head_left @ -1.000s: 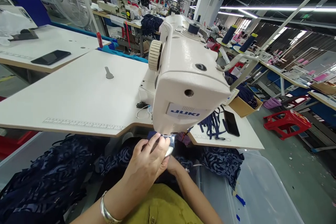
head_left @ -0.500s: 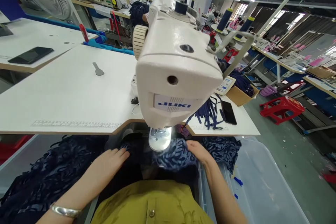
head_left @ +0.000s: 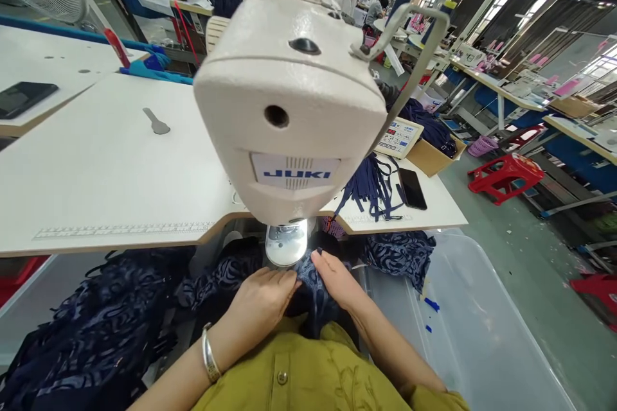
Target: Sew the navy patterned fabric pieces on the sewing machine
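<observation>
Just in front of the sewing machine, a navy patterned fabric piece is gathered between my two hands. My left hand is closed, its fingertips pinching the fabric's left edge near the machine's lit needle area. On the other side my right hand grips the same piece with thumb and fingers, a small dark bit showing at the tip. Part of the fabric hangs down toward my lap. The machine's head hides the needle, and the fingers cover the gripped edges.
A heap of dark patterned garments lies at the left, and more patterned cloth at the right on a clear plastic bin. Navy strips and a phone rest on the white table, along with a grey metal piece.
My left hand has come right and down to the fabric beside my right hand. The right hand has shifted slightly left. The fabric is now bunched and hangs lower; the view has tilted down and moved closer.
</observation>
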### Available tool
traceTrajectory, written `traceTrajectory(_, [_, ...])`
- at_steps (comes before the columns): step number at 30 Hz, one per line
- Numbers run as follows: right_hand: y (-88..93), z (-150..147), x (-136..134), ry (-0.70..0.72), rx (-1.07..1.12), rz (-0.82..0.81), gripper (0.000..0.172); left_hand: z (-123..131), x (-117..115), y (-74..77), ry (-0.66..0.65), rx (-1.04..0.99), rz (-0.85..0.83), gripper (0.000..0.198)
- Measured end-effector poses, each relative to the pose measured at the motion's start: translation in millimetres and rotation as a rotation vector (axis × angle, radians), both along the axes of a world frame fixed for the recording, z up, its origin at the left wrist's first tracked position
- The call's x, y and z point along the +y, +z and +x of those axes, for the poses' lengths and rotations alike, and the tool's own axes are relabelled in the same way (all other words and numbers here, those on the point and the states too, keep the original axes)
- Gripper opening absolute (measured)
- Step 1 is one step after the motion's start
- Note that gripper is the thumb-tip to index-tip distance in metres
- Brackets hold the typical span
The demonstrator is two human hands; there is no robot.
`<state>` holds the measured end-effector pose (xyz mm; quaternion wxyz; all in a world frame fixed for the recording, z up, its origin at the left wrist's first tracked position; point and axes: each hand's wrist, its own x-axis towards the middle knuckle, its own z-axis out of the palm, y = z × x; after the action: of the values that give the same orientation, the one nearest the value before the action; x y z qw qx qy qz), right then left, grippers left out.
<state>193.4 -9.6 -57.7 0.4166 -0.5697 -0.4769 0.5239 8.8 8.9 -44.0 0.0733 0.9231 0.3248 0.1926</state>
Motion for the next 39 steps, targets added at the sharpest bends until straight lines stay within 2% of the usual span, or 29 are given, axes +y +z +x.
traceTrajectory(4, [1.1, 2.4, -2.5, 0.171, -0.416, 0.163, 0.036, 0.2, -5.2, -1.8, 0.004, 0.018, 0.016, 0.025])
traceTrajectory(6, [1.2, 1.9, -0.6, 0.168, -0.610, 0.191, 0.029, 3.2, -8.1, -3.3, -0.003, 0.026, 0.012, 0.029])
traceTrajectory(8, [1.9, 1.4, 3.2, 0.090, -0.726, 0.212, 0.025, 7.2, -8.9, -4.4, 0.006, 0.037, -0.003, 0.030])
traceTrajectory(10, [4.0, 1.0, 6.7, 0.019, -0.631, 0.213, 0.026, 10.8, -7.7, -4.5, 0.027, 0.045, -0.032, 0.025])
traceTrajectory(12, [6.6, 0.0, 7.8, -0.012, -0.377, 0.187, 0.032, 13.4, -5.8, -4.1, 0.031, 0.047, -0.071, 0.018])
traceTrajectory(14, [7.3, -2.6, 6.0, -0.001, -0.177, 0.153, 0.038, 15.3, -5.2, -4.4, 0.013, 0.054, -0.113, 0.020])
traceTrajectory(15, [6.3, -4.5, 4.4, -0.003, -0.170, 0.159, 0.039, 16.3, -5.7, -4.9, 0.005, 0.065, -0.131, 0.022])
traceTrajectory(21, [-0.9, -8.1, -2.6, 0.024, -0.800, 0.326, 0.035, 21.4, -13.7, -7.0, 0.042, 0.151, -0.198, 0.022])
traceTrajectory(23, [7.8, -1.9, -1.8, 0.085, -0.807, 0.324, 0.032, 18.7, -13.3, -3.0, 0.066, 0.138, -0.208, 0.022])
traceTrajectory(25, [24.0, 5.7, -1.3, 0.187, -0.687, 0.335, 0.028, 12.0, -10.5, 4.0, 0.086, 0.057, -0.234, 0.037])
traceTrajectory(27, [43.7, 11.0, -2.4, 0.387, -0.525, 0.362, 0.026, 2.0, -6.8, 12.9, 0.057, -0.070, -0.323, 0.059])
traceTrajectory(28, [53.4, 12.1, -3.4, 0.500, -0.457, 0.383, 0.026, -3.5, -5.0, 17.7, 0.015, -0.133, -0.395, 0.062])
traceTrajectory(30, [69.8, 11.0, -4.8, 0.635, -0.403, 0.438, 0.026, -14.0, -1.5, 27.5, -0.097, -0.212, -0.551, 0.046])
traceTrajectory(32, [79.9, 6.4, -2.7, 0.568, -0.449, 0.502, 0.026, -22.0, 2.3, 37.4, -0.107, -0.234, -0.626, 0.029])
traceTrajectory(34, [82.8, -0.5, 4.3, 0.384, -0.535, 0.529, 0.026, -26.2, 6.8, 46.9, 0.042, -0.226, -0.515, 0.028])
traceTrajectory(37, [76.9, -12.1, 19.2, 0.157, -0.563, 0.487, 0.022, -25.8, 13.3, 57.4, 0.288, -0.209, -0.022, 0.022])
traceTrajectory(39, [71.1, -18.3, 27.0, 0.032, -0.526, 0.399, 0.018, -23.5, 16.3, 60.0, 0.285, -0.198, 0.248, 0.023])
